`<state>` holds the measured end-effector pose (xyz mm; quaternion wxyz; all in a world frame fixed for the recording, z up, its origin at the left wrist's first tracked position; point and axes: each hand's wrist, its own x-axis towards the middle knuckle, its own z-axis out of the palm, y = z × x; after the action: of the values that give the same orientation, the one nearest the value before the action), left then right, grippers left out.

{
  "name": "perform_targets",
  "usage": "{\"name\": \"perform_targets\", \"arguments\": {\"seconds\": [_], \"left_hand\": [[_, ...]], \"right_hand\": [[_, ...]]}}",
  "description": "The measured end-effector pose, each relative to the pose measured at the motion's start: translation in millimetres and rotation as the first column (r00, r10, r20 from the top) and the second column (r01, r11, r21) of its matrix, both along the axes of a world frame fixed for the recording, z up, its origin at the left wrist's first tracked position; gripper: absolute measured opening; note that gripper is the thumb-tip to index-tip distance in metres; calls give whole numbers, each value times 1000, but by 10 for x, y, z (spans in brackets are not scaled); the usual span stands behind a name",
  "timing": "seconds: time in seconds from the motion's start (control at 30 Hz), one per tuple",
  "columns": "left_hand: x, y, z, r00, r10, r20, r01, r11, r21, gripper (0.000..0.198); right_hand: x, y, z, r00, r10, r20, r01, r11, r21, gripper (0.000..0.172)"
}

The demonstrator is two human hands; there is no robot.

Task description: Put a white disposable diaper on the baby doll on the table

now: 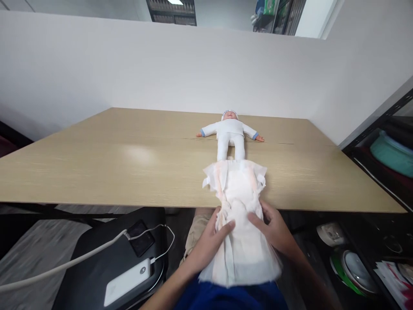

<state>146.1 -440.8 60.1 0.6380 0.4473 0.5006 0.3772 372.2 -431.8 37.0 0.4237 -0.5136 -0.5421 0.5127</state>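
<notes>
A baby doll [229, 133] in a white suit lies on its back on the wooden table [129, 168], arms spread, feet toward me. A white diaper [237, 193] is stretched open from the table's near edge down to my lap. My left hand [211, 239] grips the diaper's left side, thumb pressed on top. On the diaper's right side my right hand [275, 230] holds it the same way, fingers curled on the fabric. The diaper's far end lies just short of the doll's feet.
A black stool [97, 275] at lower left carries a white power bank [127, 282], a dark phone [141, 238] and a white cable [64, 265]. A dark shelf rack [380, 142] with a teal container [392, 153] stands at the right. A white wall backs the table.
</notes>
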Motion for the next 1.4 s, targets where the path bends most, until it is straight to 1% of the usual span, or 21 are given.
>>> {"name": "perform_targets", "arguments": {"seconds": [0.07,0.13,0.2,0.27,0.3,0.4,0.47,0.5,0.57,0.63,0.7,0.77,0.83,0.9,0.97,1.0,1.1,1.17,1.23,1.3,1.4], "left_hand": [[-6,123,-151,1000,24,1,-24,999,-30,86],[-38,132,-363,1000,23,10,-23,998,-56,84],[-83,55,-580,999,17,31,-15,997,-76,81],[-122,-53,-748,999,33,42,-29,996,-88,78],[-135,-104,-807,998,44,40,-41,995,-92,77],[-146,-201,-907,998,51,23,-48,993,-107,73],[-132,-223,-950,998,57,12,-55,992,-116,72],[-120,-228,-972,998,68,5,-67,990,-121,73],[-89,-236,-1014,995,96,-7,-96,987,-132,75],[-59,-251,-1036,993,122,-4,-121,981,-153,76],[-43,-270,-1032,989,149,14,-144,974,-174,74],[-47,-285,-1013,987,157,25,-150,972,-181,71],[-64,-294,-996,991,134,22,-128,976,-176,69],[-80,-301,-990,995,102,17,-97,980,-173,69],[-84,-310,-990,994,109,20,-103,978,-179,70],[-81,-316,-989,992,128,21,-122,976,-181,70],[-64,-325,-976,990,140,12,-136,975,-177,68],[-57,-321,-965,992,123,-7,-123,978,-169,70],[-54,-312,-959,991,129,-33,-133,977,-164,72],[-51,-301,-952,987,150,-53,-157,974,-162,74],[-45,-280,-915,986,156,-62,-164,970,-181,77]], "right_hand": [[-67,147,-164,999,-45,18,45,999,18,51],[-72,152,-340,995,-74,65,73,997,18,50],[-44,52,-464,988,-81,132,82,997,2,48],[-11,-86,-511,974,-109,199,112,994,-6,46],[3,-148,-509,963,-139,229,142,990,2,45],[29,-246,-455,894,-298,335,278,955,106,44],[39,-220,-419,821,-404,404,342,914,219,42],[45,-182,-407,787,-443,429,353,894,276,40],[64,-61,-402,745,-487,456,332,864,380,36],[102,109,-418,719,-505,479,277,839,469,35],[161,313,-450,681,-530,505,233,811,537,42],[230,524,-489,652,-542,531,203,799,566,46],[286,709,-518,650,-517,557,166,812,559,43],[313,835,-518,664,-460,590,116,842,527,35],[311,893,-478,702,-391,596,84,876,475,29],[304,900,-444,735,-350,581,73,892,445,29],[295,870,-316,859,-195,474,46,950,309,33],[318,842,-237,910,-100,402,25,982,187,39],[369,826,-179,924,-38,380,-1,995,102,42],[441,824,-140,922,4,387,-32,997,67,43],[571,836,-109,930,19,368,-34,999,33,47]]}}
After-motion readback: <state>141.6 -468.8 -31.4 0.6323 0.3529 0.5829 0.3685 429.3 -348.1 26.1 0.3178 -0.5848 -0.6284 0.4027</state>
